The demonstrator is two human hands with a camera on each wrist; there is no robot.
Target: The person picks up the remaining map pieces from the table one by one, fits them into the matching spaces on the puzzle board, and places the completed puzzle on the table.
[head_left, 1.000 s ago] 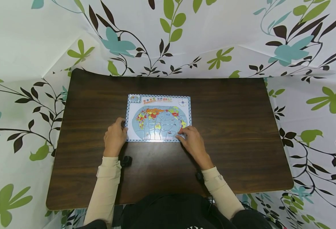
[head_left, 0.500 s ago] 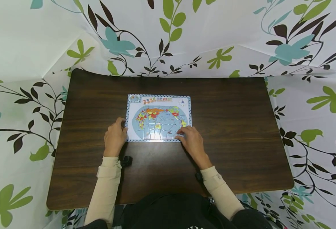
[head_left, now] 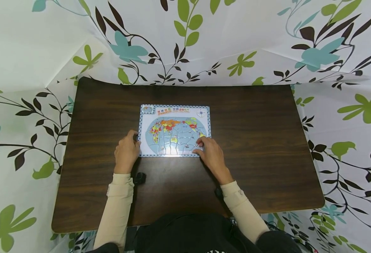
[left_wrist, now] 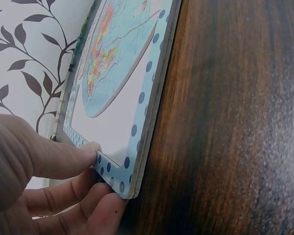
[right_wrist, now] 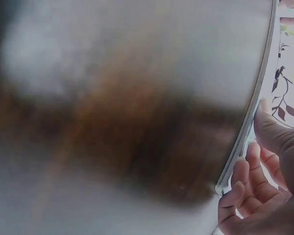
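Observation:
A world map jigsaw puzzle (head_left: 179, 130) in a white frame with a blue dotted border lies flat on the brown table (head_left: 261, 151). At its left edge, my left hand (head_left: 126, 151) grips the frame. In the left wrist view, the thumb rests on the border of the puzzle (left_wrist: 125, 68) and bent fingers sit at the corner's side. My right hand (head_left: 212, 154) holds the lower right part, thumb and index finger bent over the map. The right wrist view has the right hand (right_wrist: 279, 166) with curled fingers beside the puzzle's edge (right_wrist: 252, 110); what lies under the index finger is hidden.
A white cloth (head_left: 236, 35) with leaf and bird prints hangs behind and around the table. The person's black clothing (head_left: 185, 233) is at the table's front edge. Dark wrist devices (head_left: 139, 178) show beside the sleeves.
My right index finger has shifted slightly up, away from the thumb, along the map's lower right. The left hand and the puzzle stay in place.

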